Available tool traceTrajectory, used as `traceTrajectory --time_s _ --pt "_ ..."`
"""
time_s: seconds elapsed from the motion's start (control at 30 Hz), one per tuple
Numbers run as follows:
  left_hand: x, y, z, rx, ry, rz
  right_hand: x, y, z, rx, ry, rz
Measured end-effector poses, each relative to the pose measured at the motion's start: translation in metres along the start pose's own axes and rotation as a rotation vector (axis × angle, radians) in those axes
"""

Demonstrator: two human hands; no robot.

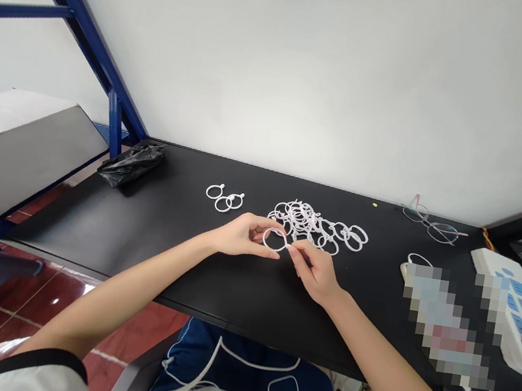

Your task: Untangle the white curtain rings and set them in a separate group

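Between my two hands, over the black table, is a white curtain ring (264, 238) with a small eyelet on its right side. My right hand (314, 270) is closed in a pinch, thumb and forefinger on the eyelet end. My left hand (246, 235) is closed around the ring's left part, with fingers along the top and thumb below. Just behind my hands lies a heap of similar white rings (304, 218), overlapping one another. Three more white rings (223, 203) lie apart to the left, close together.
A crumpled black plastic bag (132, 163) lies at the table's (149, 224) left end. Eyeglasses (433, 226) rest near the wall at right. A blurred-out phone-like object (443, 321) and a white power strip (514, 305) lie on the right. A blue metal frame (87, 45) stands left.
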State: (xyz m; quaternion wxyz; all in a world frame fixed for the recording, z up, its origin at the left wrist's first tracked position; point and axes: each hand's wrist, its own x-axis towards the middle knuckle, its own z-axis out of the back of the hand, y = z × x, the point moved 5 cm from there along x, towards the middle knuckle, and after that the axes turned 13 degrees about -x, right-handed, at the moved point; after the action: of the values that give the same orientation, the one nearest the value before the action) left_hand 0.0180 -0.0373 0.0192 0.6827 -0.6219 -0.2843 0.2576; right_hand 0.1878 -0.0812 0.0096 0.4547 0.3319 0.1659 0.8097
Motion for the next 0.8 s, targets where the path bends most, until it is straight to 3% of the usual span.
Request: traceTrajectory --time_s 0.1,0.2,0.33,0.43,0.53,0.7,0.8 --pt "0.002 0.001 0.005 0.039 -0.038 -0.006 0.001 -0.003 -0.004 0.045 0.024 -0.047" --pt "0.004 -0.002 0.018 0.133 -0.164 -0.065 0.002 -0.003 -0.008 0.08 0.044 -0.056" --pt "-0.008 -0.011 0.043 0.474 -0.459 -0.207 0.002 -0.003 -0.006 0.078 0.0 -0.041" --pt "-0.034 -0.015 0.062 0.741 -0.78 -0.278 0.002 -0.006 -0.001 0.082 -0.059 -0.053" --pt "-0.06 -0.007 0.077 0.913 -0.973 -0.291 0.002 -0.009 0.002 0.091 -0.1 -0.059" --pt "-0.075 0.02 0.104 0.944 -1.067 -0.145 0.004 -0.016 0.005 0.091 -0.141 -0.065" --pt "-0.07 0.032 0.112 0.946 -1.05 -0.008 0.004 -0.017 0.005 0.048 -0.146 -0.065"
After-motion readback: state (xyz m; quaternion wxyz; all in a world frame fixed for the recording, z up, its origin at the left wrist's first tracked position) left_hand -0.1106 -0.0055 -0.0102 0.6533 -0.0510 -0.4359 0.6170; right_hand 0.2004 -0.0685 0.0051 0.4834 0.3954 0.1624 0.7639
